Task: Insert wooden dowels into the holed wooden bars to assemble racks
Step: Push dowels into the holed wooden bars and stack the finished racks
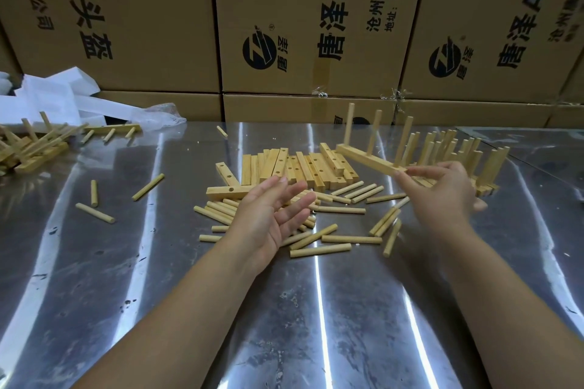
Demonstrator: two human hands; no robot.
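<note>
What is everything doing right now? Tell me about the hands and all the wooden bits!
left hand: open, palm up, holding nothing.
right hand: pinches one end of the rack.
rack: tilted, three dowels standing in its bar.
loose dowels: lying flat on the table.
empty bars: piled together, holes unfilled.
finished racks: crowded together, dowels pointing up.
left heap: racks lying jumbled.

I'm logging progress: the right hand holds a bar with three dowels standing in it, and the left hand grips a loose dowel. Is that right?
Not quite. The head view shows the left hand open and holding nothing, over the loose dowels. The right hand does hold the bar with three dowels in it.
</note>
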